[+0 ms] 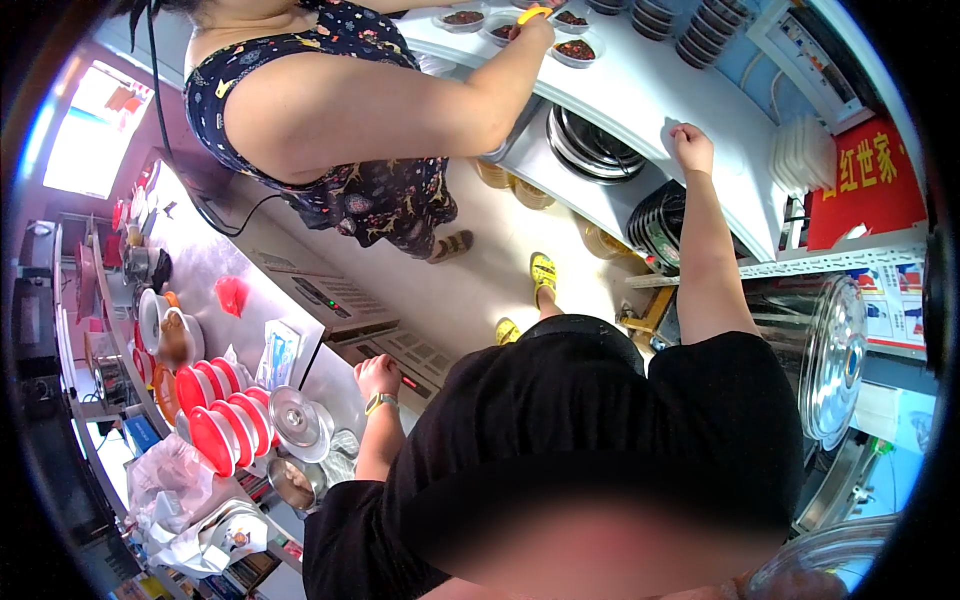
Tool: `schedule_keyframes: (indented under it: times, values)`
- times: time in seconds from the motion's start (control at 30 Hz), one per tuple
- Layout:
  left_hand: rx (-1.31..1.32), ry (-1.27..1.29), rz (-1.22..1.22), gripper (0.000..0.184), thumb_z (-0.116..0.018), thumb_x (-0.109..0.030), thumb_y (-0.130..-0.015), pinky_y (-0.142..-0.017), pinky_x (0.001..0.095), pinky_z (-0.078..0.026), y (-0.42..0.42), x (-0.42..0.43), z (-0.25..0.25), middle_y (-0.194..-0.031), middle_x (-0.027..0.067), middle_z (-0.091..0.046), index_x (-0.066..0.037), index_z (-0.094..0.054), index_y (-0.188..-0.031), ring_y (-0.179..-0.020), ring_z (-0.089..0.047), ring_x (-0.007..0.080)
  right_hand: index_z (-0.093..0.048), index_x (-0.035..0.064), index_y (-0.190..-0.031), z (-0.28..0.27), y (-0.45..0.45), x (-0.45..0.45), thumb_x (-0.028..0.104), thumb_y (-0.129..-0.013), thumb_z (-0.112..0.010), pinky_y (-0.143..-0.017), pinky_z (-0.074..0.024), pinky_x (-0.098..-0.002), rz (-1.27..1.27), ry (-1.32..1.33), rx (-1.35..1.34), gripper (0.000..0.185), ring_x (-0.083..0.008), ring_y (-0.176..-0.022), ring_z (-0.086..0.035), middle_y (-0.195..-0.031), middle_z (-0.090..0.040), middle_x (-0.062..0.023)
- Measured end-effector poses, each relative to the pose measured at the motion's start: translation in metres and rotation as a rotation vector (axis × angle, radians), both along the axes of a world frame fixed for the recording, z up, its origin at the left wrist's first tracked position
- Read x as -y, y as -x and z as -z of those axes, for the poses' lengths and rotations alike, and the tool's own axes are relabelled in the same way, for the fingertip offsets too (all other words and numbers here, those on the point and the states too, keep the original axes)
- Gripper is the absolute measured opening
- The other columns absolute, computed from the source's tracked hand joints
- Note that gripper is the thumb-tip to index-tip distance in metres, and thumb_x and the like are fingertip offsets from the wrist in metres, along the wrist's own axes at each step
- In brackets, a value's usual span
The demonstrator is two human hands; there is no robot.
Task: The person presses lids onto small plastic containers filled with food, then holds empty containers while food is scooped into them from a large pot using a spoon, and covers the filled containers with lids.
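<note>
My right hand [692,148] is closed in a loose fist at the front edge of the white table [690,110], with nothing visible in it. Below it, black stacked bowls [657,225] stand on the lower shelf. My left hand [378,375], below a yellow-banded watch [380,401], has its fingers curled in. It is beside the steel counter's [330,380] edge, and nothing shows in it. Across from me, a co-worker's hand [535,30] grips a yellow-handled tool [533,14] over small clear bowls [575,50] of dark red food.
The co-worker in a patterned dress [330,160] stands at the table's far end. Red-rimmed containers [222,420], a glass lid [297,420] and a red bag [231,295] sit on the left counter. A large steel pot [790,325] stands close on my right.
</note>
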State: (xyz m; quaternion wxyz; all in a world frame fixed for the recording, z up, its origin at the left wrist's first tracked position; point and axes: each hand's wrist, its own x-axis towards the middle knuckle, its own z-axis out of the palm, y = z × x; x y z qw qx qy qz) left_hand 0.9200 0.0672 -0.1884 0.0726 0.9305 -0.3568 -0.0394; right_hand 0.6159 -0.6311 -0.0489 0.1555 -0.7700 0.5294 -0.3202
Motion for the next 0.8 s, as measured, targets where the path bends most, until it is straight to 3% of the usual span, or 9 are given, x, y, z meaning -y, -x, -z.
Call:
schedule_keyframes:
  times: [0.8]
  values:
    - [0.018,0.016,0.004,0.01,-0.057,-0.02,-0.074,-0.087,0.0365,-0.041,0.0001,0.0012,-0.0004,-0.075,0.0012,-0.067,-0.015,-0.065,-0.07,-0.081,-0.063,0.0201,-0.071,0.0119,-0.086,-0.0041,-0.0002,-0.0033,0.025,-0.078,-0.053,-0.079,-0.0495,-0.0386,-0.01,0.006,-0.008,0.024,-0.0336,-0.085,-0.064,-0.088,-0.068,-0.0147]
